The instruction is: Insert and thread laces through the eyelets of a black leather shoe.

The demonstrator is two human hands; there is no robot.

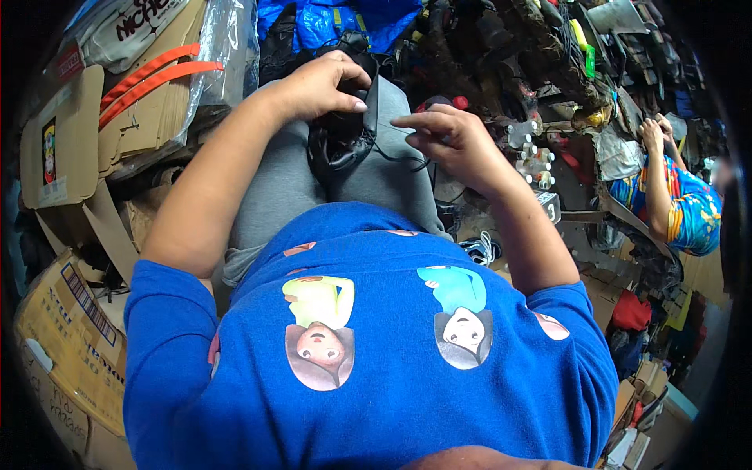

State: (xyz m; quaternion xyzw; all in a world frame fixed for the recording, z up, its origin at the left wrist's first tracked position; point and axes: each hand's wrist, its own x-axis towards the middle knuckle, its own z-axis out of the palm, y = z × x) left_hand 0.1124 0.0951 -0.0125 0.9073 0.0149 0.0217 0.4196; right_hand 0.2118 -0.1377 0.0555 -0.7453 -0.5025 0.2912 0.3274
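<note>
A black shoe (338, 153) rests on my lap, between grey trouser legs. My left hand (333, 84) curls over its upper edge, thumb and fingers closed on the black material. Out to the right of the shoe, my right hand (458, 145) has its index finger and thumb nearly together. A thin black shoelace (398, 159) runs from the shoe to the underside of this hand, which seems to pinch it. The exact grip on the lace is too small to make out fully.
Flattened cardboard (157, 102) and orange strips (149, 74) stand at the left, above a cardboard box (74, 337). Blue plastic (313, 23) lies ahead. Small bottles (534, 160) and piled shoes crowd the right, where another person in a colourful shirt (677, 204) works.
</note>
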